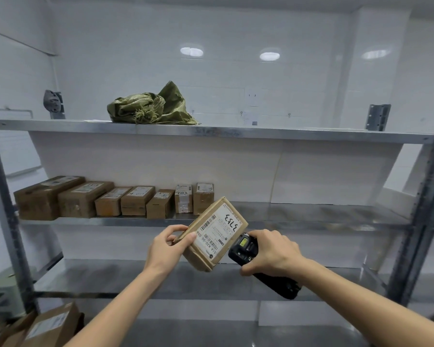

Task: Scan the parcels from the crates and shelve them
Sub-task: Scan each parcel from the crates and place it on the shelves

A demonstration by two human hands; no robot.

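The left hand (167, 249) is holding a brown parcel (212, 235) in the air, in front of the metal shelving (211, 132). Its thumb is lying on the top face of the parcel, near the left corner, and its fingers are curling around the edge behind. The parcel is tilting, with its white label (217, 232) facing up toward the camera; barcodes and a handwritten number are showing on the label.

The right hand (273, 254) is gripping a black handheld scanner (254, 261), with the fingers wrapped around its body. The head of the scanner, with a small lit screen, is sitting just beside the lower right edge of the parcel; I cannot tell if they are touching.

Behind the hands, a row of brown boxes (110, 200) is standing on the left part of the middle shelf (311, 214), each one carrying a label. A crumpled green sack (150, 107) is lying on the top shelf. In the lower left corner, more parcels (45, 326) are lying together, low and near the camera.
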